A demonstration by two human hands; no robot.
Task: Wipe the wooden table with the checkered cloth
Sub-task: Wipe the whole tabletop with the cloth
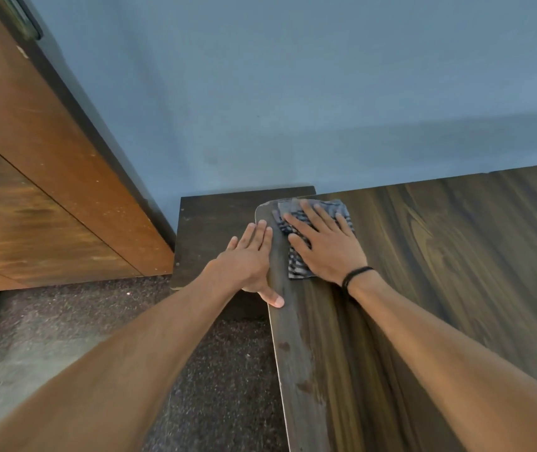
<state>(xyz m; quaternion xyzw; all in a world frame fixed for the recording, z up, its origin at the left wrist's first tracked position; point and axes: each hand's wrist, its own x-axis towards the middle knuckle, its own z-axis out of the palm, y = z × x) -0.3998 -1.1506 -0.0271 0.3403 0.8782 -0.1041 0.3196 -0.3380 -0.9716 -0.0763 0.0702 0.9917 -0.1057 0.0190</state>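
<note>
Your right hand [326, 252] presses flat, fingers spread, on the checkered cloth [297, 269] at the far left corner of the wooden tabletop [440, 256]. Your left hand [247, 256], fingers straight, rests against the tabletop's left edge just beside the cloth, thumb lying on top. A black band [355, 275] circles your right wrist.

The right hand [326, 249] covers most of the checkered cloth [298, 264]; the right and bottom edges cut off the counter [456, 272].
</note>
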